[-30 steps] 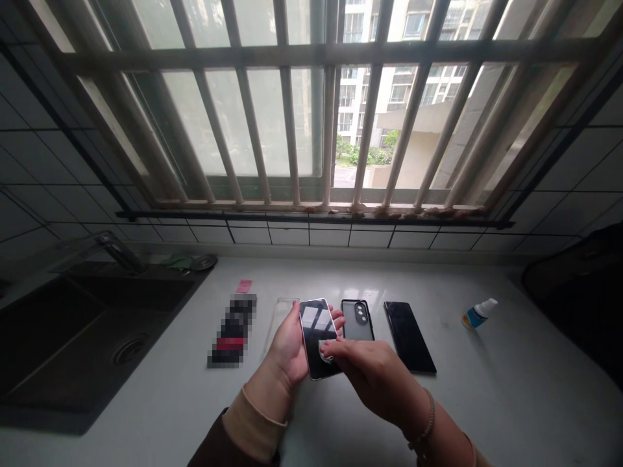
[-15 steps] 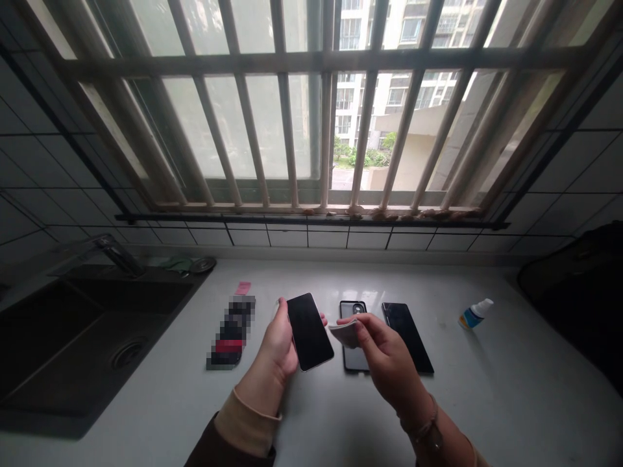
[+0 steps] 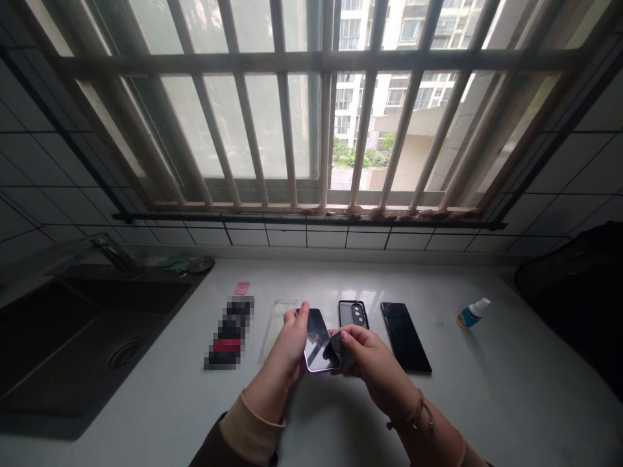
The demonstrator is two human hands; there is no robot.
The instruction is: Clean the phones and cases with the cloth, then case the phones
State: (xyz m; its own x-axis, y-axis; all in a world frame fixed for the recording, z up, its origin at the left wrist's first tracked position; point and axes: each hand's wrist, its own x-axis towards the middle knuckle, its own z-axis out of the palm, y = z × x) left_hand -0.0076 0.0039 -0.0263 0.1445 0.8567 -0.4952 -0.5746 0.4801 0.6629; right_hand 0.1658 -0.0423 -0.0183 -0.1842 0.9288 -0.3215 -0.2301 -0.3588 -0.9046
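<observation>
My left hand (image 3: 290, 340) grips a smartphone (image 3: 318, 344) by its left side, thumb along the edge, the dark glossy screen facing up and tilted. My right hand (image 3: 365, 350) pinches a small grey cloth (image 3: 343, 355), which meets the phone's right edge. Behind my right hand lies a black phone case (image 3: 352, 314) with camera holes, its lower part hidden. A clear phone case (image 3: 274, 324) rests on the counter left of the phone, partly covered by my left hand. To the right a second dark phone (image 3: 406, 337) lies flat.
A small spray bottle (image 3: 472, 314) with a white cap stands at the right. At left are a pixelated dark item (image 3: 230, 334), a pink slip (image 3: 242, 288) and a dark sink (image 3: 58, 350) with a faucet (image 3: 117, 254). A black bag-like shape (image 3: 574, 292) fills the right edge.
The cloth in my right hand has come down and left against the phone's right edge. The phone has shifted slightly right and tilted, its screen now reflecting. The clear case has come into view.
</observation>
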